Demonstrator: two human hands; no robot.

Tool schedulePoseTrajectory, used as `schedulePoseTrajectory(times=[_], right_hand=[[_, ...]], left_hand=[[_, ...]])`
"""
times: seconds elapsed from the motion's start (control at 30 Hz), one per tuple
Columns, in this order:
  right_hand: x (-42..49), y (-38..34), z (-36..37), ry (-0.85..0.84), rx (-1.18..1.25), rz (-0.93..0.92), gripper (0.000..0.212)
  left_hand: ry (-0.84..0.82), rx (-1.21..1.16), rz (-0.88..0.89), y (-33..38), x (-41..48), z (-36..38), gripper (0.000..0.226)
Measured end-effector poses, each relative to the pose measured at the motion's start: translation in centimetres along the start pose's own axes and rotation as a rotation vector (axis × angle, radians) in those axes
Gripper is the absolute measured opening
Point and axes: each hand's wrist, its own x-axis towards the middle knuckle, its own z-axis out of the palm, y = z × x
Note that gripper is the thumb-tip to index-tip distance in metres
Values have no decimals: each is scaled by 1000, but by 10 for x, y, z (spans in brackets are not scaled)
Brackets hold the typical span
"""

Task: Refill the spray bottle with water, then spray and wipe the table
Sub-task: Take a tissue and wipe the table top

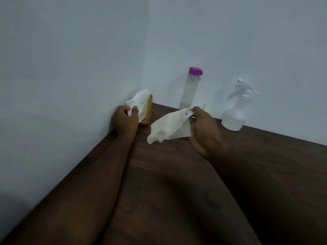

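A person leaned over a dark wooden tabletop (265, 165) set into the corner of a pale-walled room, both bare hands busy with paper rather than with the white spray bottle (235, 114). It stood upright against the far wall, trigger head on top and long axis vertical. The right hand (203, 128) was the nearer of the two, just left of the spray bottle and a little closer to the person. Its thumb and fingers pinched the top corner of a loose white tissue (168, 128), which hung crumpled from the grip. The left hand (124, 119) lay well to the left of the spray bottle, hard against the side wall. Its thumb and fingers were closed on a second tissue (139, 99) that stood out of a yellow tissue pack (148, 110). Between that pack and the spray bottle, against the same far wall, stood a tall clear water bottle (190, 89) with its purple cap on. By count there were one spray bottle, one water bottle, one tissue pack, two tissues and two hands. Any reach for the spray bottle looked likeliest to fall to the right hand, travelling rightwards and away from the person, though that hand was occupied with the sheet. How full the spray bottle was could not be told through its cloudy body.
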Motion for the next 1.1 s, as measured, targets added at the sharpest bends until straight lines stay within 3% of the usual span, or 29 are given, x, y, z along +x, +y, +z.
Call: schedulePoseTrajectory(times=[0.17,0.33,0.47,0.53,0.67,0.77,0.93,1.03,1.1], right_hand=[[-55,-11,-51,102,-28,21,33],[-107,-11,-91,165,-227,-80,25],[-140,-6,-111,231,-409,-203,38],[-156,-6,-117,238,-458,-253,42],[-180,-4,-126,262,-557,-321,49],[-195,-7,-133,286,-632,-386,48],[-213,-14,-147,362,-669,-405,45],[-220,-15,-151,428,-663,-411,40],[-224,-15,-150,399,-662,-405,34]], left_hand=[[35,61,258,26,-60,-19,45],[-648,-162,403,97,-177,-52,25],[-968,-211,364,125,-242,-67,53],[-962,-214,360,131,-266,-68,50],[-831,-303,408,147,-293,-74,9],[-785,-263,417,155,-307,-77,18],[-925,-598,-156,176,-311,-85,18],[-1081,-532,-129,177,-321,-83,32],[-1023,-462,-62,174,-328,-81,26]])
